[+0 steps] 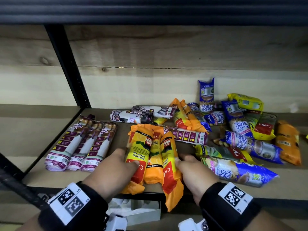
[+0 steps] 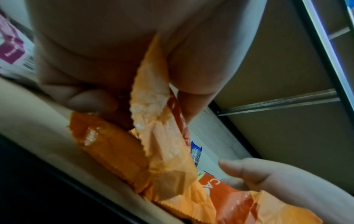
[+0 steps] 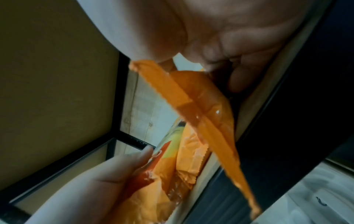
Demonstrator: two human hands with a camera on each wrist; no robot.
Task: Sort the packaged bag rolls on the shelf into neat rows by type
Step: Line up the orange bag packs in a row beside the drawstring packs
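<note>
Black wrist straps with printed markers are sitting nearest us, and just past them our left hand [image 1: 110, 170] and right hand [image 1: 193, 174] are bracketing three orange packs [image 1: 154, 157] at the front edge of the shelf [image 1: 50, 179].

We are pressing the left orange pack [image 1: 136, 155] from its outer side, our left thumb lying across its red band and the other fingers [image 2: 90, 100] curling under it. We are gripping the right orange pack [image 1: 170, 164] the same way from its right side, thumb on top, fingers [image 3: 235, 81] curled beneath; its lower end is hanging over the shelf edge. The middle orange pack [image 1: 154, 165] is lying squeezed between the two, touching both.

To our left, three purple drawstring packs [image 1: 80, 144] are lying side by side in a row, clear of our hands. Behind the orange packs, two more purple packs [image 1: 138, 114] are lying crosswise. To our right, a loose heap of blue packs [image 1: 238, 124], yellow packs [image 1: 245, 102] and further orange ones is spreading across the shelf, with one blue pack [image 1: 241, 172] lying just beside our right hand.
</note>
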